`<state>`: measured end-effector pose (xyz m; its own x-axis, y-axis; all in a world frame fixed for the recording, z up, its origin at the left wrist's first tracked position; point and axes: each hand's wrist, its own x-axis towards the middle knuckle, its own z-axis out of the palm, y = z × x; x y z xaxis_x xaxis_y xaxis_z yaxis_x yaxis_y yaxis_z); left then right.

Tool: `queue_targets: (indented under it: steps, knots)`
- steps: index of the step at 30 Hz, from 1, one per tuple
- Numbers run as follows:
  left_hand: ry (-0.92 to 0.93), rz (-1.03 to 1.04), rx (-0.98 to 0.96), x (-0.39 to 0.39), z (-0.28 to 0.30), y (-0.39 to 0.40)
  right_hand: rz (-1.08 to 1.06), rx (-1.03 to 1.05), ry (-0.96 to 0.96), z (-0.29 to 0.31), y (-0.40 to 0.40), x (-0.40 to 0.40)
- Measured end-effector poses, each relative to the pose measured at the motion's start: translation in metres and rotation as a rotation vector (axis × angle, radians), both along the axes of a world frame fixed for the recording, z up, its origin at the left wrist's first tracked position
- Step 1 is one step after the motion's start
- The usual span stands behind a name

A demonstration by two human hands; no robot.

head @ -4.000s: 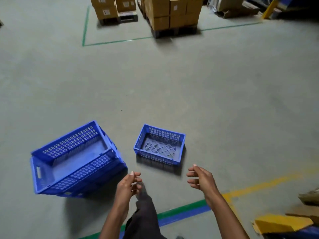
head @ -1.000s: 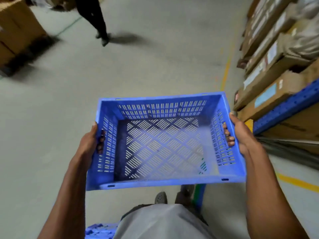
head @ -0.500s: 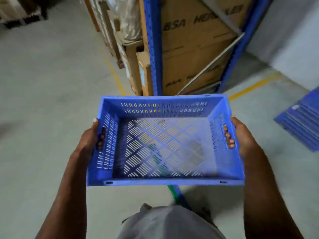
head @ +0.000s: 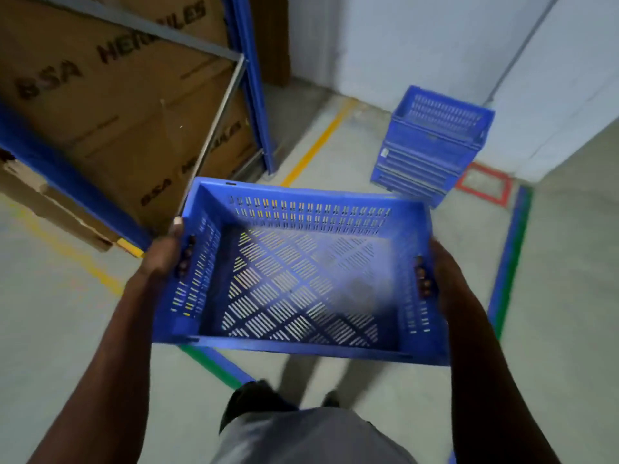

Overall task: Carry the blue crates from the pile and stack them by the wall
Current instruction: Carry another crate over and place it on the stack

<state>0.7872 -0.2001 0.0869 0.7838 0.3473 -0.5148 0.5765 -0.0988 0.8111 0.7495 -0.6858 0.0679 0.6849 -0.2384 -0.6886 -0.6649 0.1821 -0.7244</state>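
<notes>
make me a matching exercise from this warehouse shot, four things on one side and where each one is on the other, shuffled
Things:
1. carried crate
2. stack of blue crates
3. cardboard boxes
4. red floor marking

Places:
A. on the floor right of the stack
B. in the blue rack on the left
C. held between the left hand and right hand
D. standing against the white wall

Pairs: 1-C, 2-D, 3-B, 4-A

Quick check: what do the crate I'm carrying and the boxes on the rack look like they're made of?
Crate: looks like moulded plastic, uniform blue, slotted walls and base, slight sheen. Boxes: brown matte cardboard with printed lettering and visible seams, probably corrugated. Left hand and right hand grip the crate's end handles.
</notes>
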Motion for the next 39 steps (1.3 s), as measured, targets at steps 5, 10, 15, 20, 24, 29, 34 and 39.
queue_targets:
  steps: [5,10,15,20,24,29,34,39]
  knots:
    - [0.019,-0.107,-0.043,0.101,-0.016,-0.089,-0.131,-0.123,0.004,-0.010,-0.081,0.055]
    - [0.021,-0.216,-0.070,0.222,-0.051,-0.164,-0.228,-0.209,-0.022,-0.025,-0.145,0.128]
    - [0.042,-0.366,-0.105,0.345,-0.059,-0.237,-0.357,-0.252,0.029,-0.013,-0.204,0.205]
    - [0.040,-0.495,-0.081,0.477,-0.047,-0.313,-0.479,-0.215,0.020,0.003,-0.255,0.282]
    - [0.000,-0.538,-0.079,0.578,-0.040,-0.372,-0.543,-0.168,0.007,0.000,-0.301,0.349]
    - [-0.026,-0.596,-0.032,0.689,-0.048,-0.441,-0.549,-0.125,0.001,-0.017,-0.368,0.452]
    - [-0.004,-0.554,-0.038,0.788,-0.066,-0.496,-0.505,-0.096,-0.011,-0.031,-0.434,0.558]
    - [0.038,-0.517,-0.063,0.866,-0.080,-0.552,-0.487,-0.128,0.015,-0.044,-0.497,0.655]
